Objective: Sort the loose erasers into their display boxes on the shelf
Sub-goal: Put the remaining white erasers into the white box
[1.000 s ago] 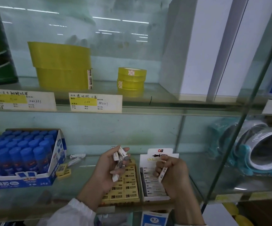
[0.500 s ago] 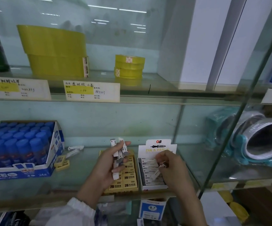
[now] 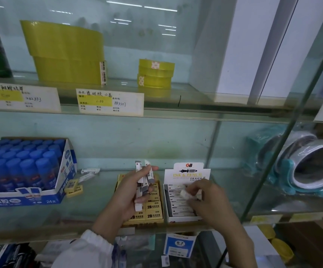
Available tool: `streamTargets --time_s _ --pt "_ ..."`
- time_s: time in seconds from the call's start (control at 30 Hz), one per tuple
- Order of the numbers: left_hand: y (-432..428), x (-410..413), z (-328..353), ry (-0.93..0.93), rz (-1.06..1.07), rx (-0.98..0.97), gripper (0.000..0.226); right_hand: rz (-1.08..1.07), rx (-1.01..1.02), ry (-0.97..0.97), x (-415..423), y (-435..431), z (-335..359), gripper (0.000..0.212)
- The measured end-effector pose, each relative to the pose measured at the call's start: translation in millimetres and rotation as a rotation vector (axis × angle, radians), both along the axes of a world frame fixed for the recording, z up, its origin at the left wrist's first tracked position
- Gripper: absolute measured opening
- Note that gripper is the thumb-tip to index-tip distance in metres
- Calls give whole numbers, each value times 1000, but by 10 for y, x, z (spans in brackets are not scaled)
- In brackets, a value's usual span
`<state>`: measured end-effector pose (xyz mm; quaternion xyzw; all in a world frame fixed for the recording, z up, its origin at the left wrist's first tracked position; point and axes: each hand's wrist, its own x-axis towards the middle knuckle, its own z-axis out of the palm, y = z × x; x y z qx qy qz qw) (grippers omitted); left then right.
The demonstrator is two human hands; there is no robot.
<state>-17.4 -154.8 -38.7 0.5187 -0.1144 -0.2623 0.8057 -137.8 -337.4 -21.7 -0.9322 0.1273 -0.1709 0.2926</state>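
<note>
**shelfnoob:** which way is that eraser pointing, and which hand is doing the drop?

**me:** Right hand [image 3: 209, 198]. I'm pinching one eraser [image 3: 184, 194] between thumb and fingertips, fingers curled in tight around it, right over the white box [image 3: 185, 219]. The rows in there are running 3 to 9 o'clock, stacked from 6 towards 12. I'm holding mine tilted, end face angling towards about 8 o'clock, so I reckon it needs a small twist to lie along 3–9 before it slots in. The gap it's going for is hiding under my fingers, can't tell how tight it is.

**shelfnoob:** and the left one?

**me:** Left hand [image 3: 131, 192] is gripping a bunch [image 3: 144, 180] of the same grey-and-white ones, fingers wrapped round, long axes standing up towards 12 o'clock. It's hovering over the yellow box [image 3: 152, 211], which is sitting just at 9 o'clock of the white one. So the right is the nearer hand for the white box, the left is just acting as the magazine.

**shelfnoob:** anything else loose?

**me:** Yeah, yellow strays [image 3: 73, 187] and white strays [image 3: 90, 172] are lying on the shelf [image 3: 98, 200] out at 9–10 o'clock, beside the glue box [image 3: 65, 171]. Left hand is closer to those, but it's full.
</note>
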Motion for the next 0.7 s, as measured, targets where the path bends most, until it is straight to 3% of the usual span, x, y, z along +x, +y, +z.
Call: streamTargets --time_s 0.13,0.17,0.43,0.57,0.7 --pt "8 -16 20 9 -9 -21 36 -42 721 -253 -51 42 62 21" --pt "7 -19 23 10 -11 -20 36 -38 798 -267 -56 45 65 24" --pt "19 -29 26 2 -12 -25 35 27 551 -101 30 63 -11 25" --pt "19 -25 23 5 -13 -26 36 -17 319 -60 101 135 -89 22" --pt "23 -19 17 4 -6 -26 36 -71 344 -126 96 130 -52 7"
